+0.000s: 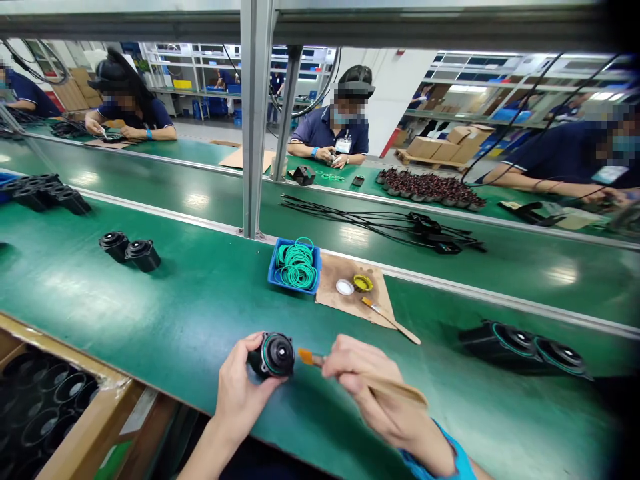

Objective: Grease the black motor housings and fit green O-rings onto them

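Observation:
My left hand (243, 383) grips a black round housing (278, 355) with a green ring seated around its raised centre, its top tilted toward me. In my right hand (367, 383) is a wooden-handled paintbrush (311, 358), its orange bristles pointing at the housing with a small gap between them. Beyond both hands stands a blue bin (271, 275) of green rubber rings (299, 264). Beside it, a cardboard sheet (333, 308) bears a yellow pot (363, 283), a white lid (345, 287) and a second brush (397, 325).
Two black housings (143, 255) stand at left; two more with green rings (525, 347) are at right. A carton (113, 400) of black parts sits at lower left. A metal post (253, 120) rises behind the bench. Black cables (360, 223) lie beyond; co-workers (330, 130) sit opposite.

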Demonstrator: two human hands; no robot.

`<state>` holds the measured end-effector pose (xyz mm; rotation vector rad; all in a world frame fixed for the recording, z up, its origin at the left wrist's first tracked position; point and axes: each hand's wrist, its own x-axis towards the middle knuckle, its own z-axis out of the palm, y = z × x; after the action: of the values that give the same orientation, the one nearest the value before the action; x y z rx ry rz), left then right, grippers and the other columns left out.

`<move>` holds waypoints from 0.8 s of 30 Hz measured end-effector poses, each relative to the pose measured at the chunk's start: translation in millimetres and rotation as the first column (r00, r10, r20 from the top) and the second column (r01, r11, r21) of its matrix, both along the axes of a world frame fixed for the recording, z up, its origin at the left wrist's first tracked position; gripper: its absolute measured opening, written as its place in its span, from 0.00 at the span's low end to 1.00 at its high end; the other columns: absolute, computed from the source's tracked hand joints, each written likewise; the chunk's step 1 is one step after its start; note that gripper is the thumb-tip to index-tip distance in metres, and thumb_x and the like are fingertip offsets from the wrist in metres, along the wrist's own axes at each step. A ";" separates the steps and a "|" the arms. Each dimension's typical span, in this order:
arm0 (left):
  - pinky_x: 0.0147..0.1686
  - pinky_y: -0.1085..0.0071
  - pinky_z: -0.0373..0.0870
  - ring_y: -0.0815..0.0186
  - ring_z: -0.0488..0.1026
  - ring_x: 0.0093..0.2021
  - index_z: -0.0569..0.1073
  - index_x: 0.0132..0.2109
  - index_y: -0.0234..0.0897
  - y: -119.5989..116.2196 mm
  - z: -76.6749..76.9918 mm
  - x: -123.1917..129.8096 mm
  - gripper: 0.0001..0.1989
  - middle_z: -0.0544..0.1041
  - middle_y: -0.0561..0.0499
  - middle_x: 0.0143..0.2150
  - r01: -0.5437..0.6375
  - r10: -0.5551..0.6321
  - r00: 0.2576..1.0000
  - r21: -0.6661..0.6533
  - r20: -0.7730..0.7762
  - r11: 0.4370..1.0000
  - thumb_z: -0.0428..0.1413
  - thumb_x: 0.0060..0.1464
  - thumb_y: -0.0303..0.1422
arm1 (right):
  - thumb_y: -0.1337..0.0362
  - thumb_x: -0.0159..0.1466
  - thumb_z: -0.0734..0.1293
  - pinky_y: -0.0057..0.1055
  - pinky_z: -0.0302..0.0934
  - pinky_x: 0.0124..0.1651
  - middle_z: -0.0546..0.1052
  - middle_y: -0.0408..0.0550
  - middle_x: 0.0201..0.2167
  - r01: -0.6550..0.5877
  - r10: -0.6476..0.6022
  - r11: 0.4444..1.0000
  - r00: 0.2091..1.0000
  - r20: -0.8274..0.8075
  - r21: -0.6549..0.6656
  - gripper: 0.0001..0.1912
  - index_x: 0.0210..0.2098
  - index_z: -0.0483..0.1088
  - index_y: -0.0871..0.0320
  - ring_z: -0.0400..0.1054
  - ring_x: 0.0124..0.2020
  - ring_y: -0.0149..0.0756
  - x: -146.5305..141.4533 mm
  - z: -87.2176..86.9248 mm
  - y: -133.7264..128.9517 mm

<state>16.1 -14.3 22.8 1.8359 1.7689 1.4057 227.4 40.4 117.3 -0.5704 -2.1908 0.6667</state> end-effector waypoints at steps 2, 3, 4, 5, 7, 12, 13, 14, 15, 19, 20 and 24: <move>0.43 0.61 0.80 0.55 0.82 0.45 0.69 0.49 0.41 -0.8 -0.4 -0.3 0.30 0.82 0.47 0.46 -0.045 0.046 0.999 -0.049 0.012 0.998 0.71 0.38 0.28 | 0.57 0.75 0.54 0.31 0.63 0.32 0.75 0.45 0.27 0.099 -0.108 0.990 0.991 -0.081 -0.098 0.16 0.42 0.70 0.53 0.69 0.27 0.35 1.7 -3.6 -0.6; 0.42 0.62 0.81 0.55 0.83 0.44 0.68 0.49 0.41 -1.1 -0.4 0.2 0.31 0.83 0.48 0.45 -0.067 0.068 0.998 -0.067 0.018 0.996 0.72 0.38 0.28 | 0.59 0.75 0.54 0.30 0.64 0.33 0.76 0.45 0.27 0.147 -0.160 0.979 0.984 -0.083 -0.138 0.15 0.43 0.70 0.53 0.70 0.28 0.35 0.5 -5.6 -0.8; 0.41 0.62 0.81 0.56 0.83 0.43 0.68 0.49 0.41 -1.4 -0.3 1.2 0.31 0.82 0.48 0.44 -0.084 0.086 0.996 -0.074 0.022 0.994 0.72 0.38 0.29 | 0.60 0.76 0.54 0.30 0.65 0.33 0.77 0.45 0.28 0.191 -0.205 0.966 0.977 -0.065 -0.175 0.14 0.42 0.69 0.53 0.71 0.29 0.35 -2.0 -7.6 -1.0; 0.40 0.62 0.81 0.56 0.82 0.42 0.68 0.49 0.40 -1.6 -0.4 2.5 0.30 0.82 0.48 0.44 -0.096 0.098 0.995 -0.067 0.024 0.993 0.72 0.39 0.32 | 0.60 0.75 0.54 0.30 0.65 0.34 0.77 0.45 0.30 0.225 -0.236 0.953 0.971 -0.031 -0.205 0.14 0.40 0.68 0.53 0.72 0.30 0.35 -5.6 -9.5 -1.0; 0.40 0.62 0.80 0.56 0.81 0.42 0.67 0.49 0.39 -2.0 -0.8 5.4 0.27 0.81 0.46 0.43 -0.104 0.104 0.995 -0.001 0.010 0.995 0.69 0.44 0.38 | 0.57 0.74 0.57 0.30 0.66 0.35 0.77 0.47 0.33 0.271 -0.264 0.936 0.963 0.061 -0.227 0.11 0.38 0.64 0.53 0.73 0.32 0.36 -15.1 -12.8 -1.2; 0.41 0.63 0.76 0.58 0.76 0.43 0.67 0.49 0.35 -3.6 -6.1 8.7 0.16 0.76 0.42 0.44 -0.005 0.048 0.987 0.269 -0.152 0.963 0.56 0.62 0.42 | 0.43 0.54 0.76 0.34 0.63 0.34 0.73 0.45 0.31 0.354 -0.309 0.923 0.915 0.260 -0.150 0.30 0.37 0.57 0.53 0.70 0.31 0.41 -39.9 -15.9 -10.5; 0.41 0.63 0.75 0.58 0.75 0.43 0.67 0.49 0.35 -3.3 -7.3 9.1 0.15 0.75 0.41 0.44 0.013 0.049 0.980 0.308 -0.193 0.951 0.55 0.63 0.40 | 0.46 0.51 0.78 0.33 0.62 0.33 0.71 0.43 0.30 0.369 -0.316 0.916 0.905 0.286 -0.154 0.31 0.36 0.56 0.53 0.68 0.30 0.39 -42.9 -15.3 -13.0; 0.41 0.63 0.74 0.58 0.74 0.43 0.67 0.49 0.34 -2.4 -8.1 10.0 0.14 0.75 0.41 0.44 0.031 0.053 0.971 0.343 -0.233 0.939 0.55 0.63 0.39 | 0.50 0.49 0.80 0.31 0.61 0.32 0.70 0.41 0.30 0.379 -0.318 0.910 0.898 0.303 -0.169 0.32 0.36 0.55 0.53 0.67 0.30 0.38 -44.3 -14.3 -14.9; 0.41 0.63 0.73 0.58 0.73 0.43 0.68 0.49 0.33 -0.8 -7.9 11.6 0.14 0.74 0.41 0.44 0.056 0.053 0.960 0.376 -0.274 0.925 0.56 0.63 0.37 | 0.54 0.48 0.80 0.30 0.60 0.32 0.68 0.40 0.30 0.379 -0.310 0.905 0.898 0.313 -0.191 0.32 0.35 0.54 0.52 0.66 0.30 0.37 -43.4 -12.9 -15.5; 0.46 0.58 0.69 0.52 0.72 0.47 0.68 0.52 0.29 7.3 5.0 22.2 0.19 0.73 0.36 0.48 0.198 -0.006 0.913 0.430 -0.407 0.881 0.60 0.60 0.38 | 0.62 0.47 0.80 0.27 0.59 0.32 0.69 0.39 0.33 0.371 -0.295 0.908 0.897 0.329 -0.197 0.31 0.36 0.54 0.52 0.65 0.31 0.34 -8.4 -0.9 -1.2; 0.47 0.56 0.68 0.50 0.72 0.49 0.67 0.53 0.28 8.7 10.5 23.4 0.22 0.73 0.34 0.50 0.216 -0.023 0.908 0.420 -0.419 0.881 0.60 0.60 0.40 | 0.62 0.47 0.79 0.27 0.59 0.32 0.69 0.39 0.33 0.408 -0.340 0.902 0.872 0.352 -0.139 0.30 0.36 0.54 0.52 0.64 0.30 0.34 8.6 4.3 6.6; 0.50 0.55 0.68 0.49 0.71 0.52 0.67 0.56 0.29 11.6 25.2 8.0 0.23 0.71 0.33 0.54 0.208 -0.021 0.891 0.367 -0.454 0.907 0.56 0.62 0.42 | 0.68 0.49 0.76 0.31 0.60 0.33 0.69 0.42 0.30 0.556 -0.572 0.812 0.698 0.431 0.177 0.23 0.33 0.57 0.53 0.65 0.30 0.38 85.6 34.2 43.0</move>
<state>24.1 -2.7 48.0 2.6167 1.5831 1.4827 313.0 83.5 151.5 -1.4455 -2.2509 0.1553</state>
